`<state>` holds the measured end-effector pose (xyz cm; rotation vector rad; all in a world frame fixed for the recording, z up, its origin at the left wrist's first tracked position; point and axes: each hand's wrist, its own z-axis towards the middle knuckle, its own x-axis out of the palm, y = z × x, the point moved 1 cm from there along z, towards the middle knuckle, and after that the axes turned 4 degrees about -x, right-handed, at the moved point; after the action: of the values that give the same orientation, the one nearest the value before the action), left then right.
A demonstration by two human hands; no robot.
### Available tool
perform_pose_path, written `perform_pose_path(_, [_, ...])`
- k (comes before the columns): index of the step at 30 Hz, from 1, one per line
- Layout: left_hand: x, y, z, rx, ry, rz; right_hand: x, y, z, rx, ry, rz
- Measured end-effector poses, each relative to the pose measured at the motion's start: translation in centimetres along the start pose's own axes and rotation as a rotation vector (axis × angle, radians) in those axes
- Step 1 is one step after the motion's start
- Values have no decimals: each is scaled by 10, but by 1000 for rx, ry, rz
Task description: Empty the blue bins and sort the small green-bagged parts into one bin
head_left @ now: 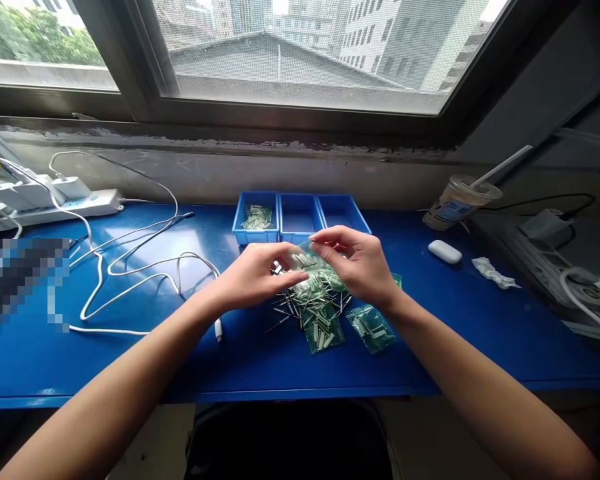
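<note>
We pinch one small bag (310, 259) with left hand (254, 273) and right hand (361, 263), both grips clamped on it. In our judgement, an uneven pull may tear it, spilling over the pile (305, 303) mid-bench (455, 327).

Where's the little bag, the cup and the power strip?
little bag (313, 261), head view, on its clear middle part.
cup (450, 208), head view, on its labelled side.
power strip (100, 199), head view, on its white top.
</note>
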<state>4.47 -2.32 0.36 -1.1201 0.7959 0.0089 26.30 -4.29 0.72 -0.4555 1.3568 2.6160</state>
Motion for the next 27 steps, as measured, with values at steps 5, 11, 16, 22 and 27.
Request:
perform_pose_path(5, [4,0,2,-92,-18,-280,3,-5,-1,180,126,178])
perform_pose_path(11, [-1,-5,2,-117,-46,-425,3,-7,-1,231,233,217])
perform_pose_path(16, [1,-4,1,-137,-40,-413,4,-7,-1,233,229,220])
perform_pose_path(22, [1,-3,1,-109,-39,-375,3,-5,0,281,246,278])
perform_pose_path(27, [1,-1,1,-116,-47,-356,3,-5,0,329,265,328])
